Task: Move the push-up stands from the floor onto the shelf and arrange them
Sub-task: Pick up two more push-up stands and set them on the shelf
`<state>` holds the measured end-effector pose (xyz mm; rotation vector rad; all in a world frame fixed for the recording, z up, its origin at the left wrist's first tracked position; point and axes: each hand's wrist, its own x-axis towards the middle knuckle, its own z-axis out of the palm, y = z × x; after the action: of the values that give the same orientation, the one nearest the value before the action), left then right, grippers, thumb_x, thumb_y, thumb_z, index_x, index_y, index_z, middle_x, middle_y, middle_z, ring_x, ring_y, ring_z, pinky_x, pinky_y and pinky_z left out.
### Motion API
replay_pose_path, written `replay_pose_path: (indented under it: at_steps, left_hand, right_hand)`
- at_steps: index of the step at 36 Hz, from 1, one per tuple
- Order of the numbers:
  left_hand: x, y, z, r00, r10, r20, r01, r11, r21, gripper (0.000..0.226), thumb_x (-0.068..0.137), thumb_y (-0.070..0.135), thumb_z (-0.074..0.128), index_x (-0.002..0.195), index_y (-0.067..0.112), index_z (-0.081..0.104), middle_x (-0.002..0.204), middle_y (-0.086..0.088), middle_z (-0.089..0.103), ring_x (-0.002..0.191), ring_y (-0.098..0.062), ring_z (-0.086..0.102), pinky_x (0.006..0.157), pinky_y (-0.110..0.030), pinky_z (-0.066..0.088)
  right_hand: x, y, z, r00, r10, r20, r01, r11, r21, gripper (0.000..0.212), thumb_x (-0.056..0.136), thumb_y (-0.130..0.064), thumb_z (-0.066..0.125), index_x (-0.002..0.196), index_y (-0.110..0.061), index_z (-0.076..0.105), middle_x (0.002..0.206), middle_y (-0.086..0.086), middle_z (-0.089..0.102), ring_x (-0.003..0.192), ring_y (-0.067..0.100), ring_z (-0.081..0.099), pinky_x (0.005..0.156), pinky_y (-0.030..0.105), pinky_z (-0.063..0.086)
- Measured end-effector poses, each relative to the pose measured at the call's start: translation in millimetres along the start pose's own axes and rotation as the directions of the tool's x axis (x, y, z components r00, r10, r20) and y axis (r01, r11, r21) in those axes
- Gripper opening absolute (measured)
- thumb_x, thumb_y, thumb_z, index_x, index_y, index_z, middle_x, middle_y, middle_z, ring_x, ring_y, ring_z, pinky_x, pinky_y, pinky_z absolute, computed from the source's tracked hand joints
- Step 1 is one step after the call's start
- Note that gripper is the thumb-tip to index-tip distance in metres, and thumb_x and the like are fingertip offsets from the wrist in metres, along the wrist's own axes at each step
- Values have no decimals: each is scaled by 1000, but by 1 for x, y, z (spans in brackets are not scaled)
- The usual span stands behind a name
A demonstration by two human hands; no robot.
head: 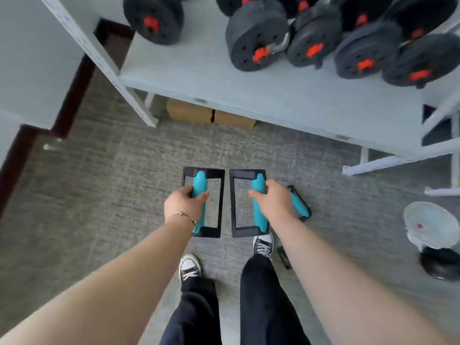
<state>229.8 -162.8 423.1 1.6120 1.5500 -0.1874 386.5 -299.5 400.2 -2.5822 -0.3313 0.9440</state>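
My left hand [185,204] is closed around the teal grip of a black-framed push-up stand [202,181]. My right hand [272,201] grips the teal handle of a second push-up stand [245,202] beside it. Both stands hang above the grey carpet, in front of the white shelf [249,88]. A third push-up stand [300,204] lies on the floor just right of my right hand, partly hidden by it. Part of another black piece [283,256] shows on the floor by my right shoe.
Several black dumbbells [257,36] with red centres fill the shelf's back and right; its front left part is bare. Cardboard boxes [211,114] sit under the shelf. A white shelf post [99,61] slants at the left. A round white and black object [431,235] sits on the floor at right.
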Motion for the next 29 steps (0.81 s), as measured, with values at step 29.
replay_pose_path:
  at_steps: [29]
  left_hand:
    - [-233, 364, -223, 808, 485, -333, -568, 791, -227, 26, 78, 56, 67, 84, 31, 67, 74, 10, 67, 69, -10, 64, 59, -29, 57]
  right_hand:
    - [-158, -204, -453, 811, -335, -480, 536, 755, 378, 33, 75, -45, 77, 87, -18, 64, 81, -9, 66, 74, 9, 64, 61, 26, 46]
